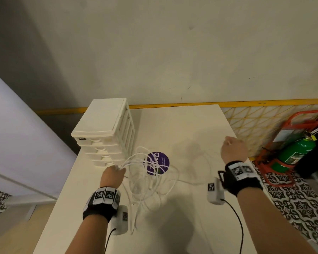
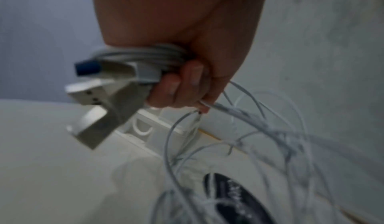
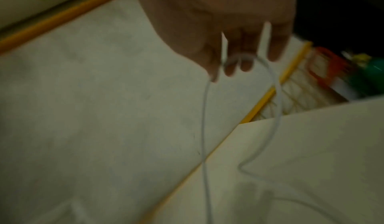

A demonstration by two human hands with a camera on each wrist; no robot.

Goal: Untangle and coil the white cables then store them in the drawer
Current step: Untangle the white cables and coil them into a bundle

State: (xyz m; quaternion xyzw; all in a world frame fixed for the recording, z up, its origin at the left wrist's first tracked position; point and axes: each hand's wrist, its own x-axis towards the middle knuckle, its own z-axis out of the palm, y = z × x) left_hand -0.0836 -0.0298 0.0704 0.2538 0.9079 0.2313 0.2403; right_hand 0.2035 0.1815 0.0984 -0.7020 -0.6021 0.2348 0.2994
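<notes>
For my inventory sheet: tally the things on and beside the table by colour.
White: 2, the drawer unit and the tangled white cables
Purple: 1, the round sticker
Green: 1, the fire extinguisher
Red: 1, its stand
Total: 5

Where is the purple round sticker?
In the head view, the purple sticker lies flat on the white table, just right of the drawer unit, partly under the tangled white cables near the left hand.

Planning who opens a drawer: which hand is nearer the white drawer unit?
Left. The left hand grips cables right beside the drawer unit; the right hand is far across the table.
</notes>
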